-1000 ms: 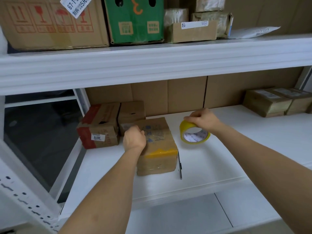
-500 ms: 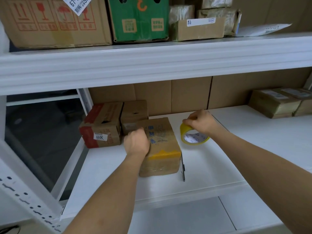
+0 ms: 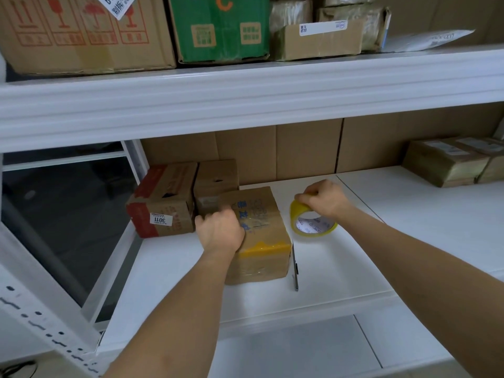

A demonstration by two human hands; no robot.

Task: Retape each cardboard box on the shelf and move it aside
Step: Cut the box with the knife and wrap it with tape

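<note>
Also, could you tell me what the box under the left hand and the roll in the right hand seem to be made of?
The box looks like plain brown cardboard, matte, with glossy clear and yellow tape over its front edge. The roll seems glossy yellow plastic tape wound on a printed white core, probably card.

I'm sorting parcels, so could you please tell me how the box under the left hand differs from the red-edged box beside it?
The box under the left hand carries yellow tape and blue print; the red-edged box has red bands and a white sticker. The left hand rests on the first; nothing touches the second. Both are brown cardboard on the same shelf.

White envelope [image 3: 428, 39] on upper shelf [image 3: 245, 88]
</note>
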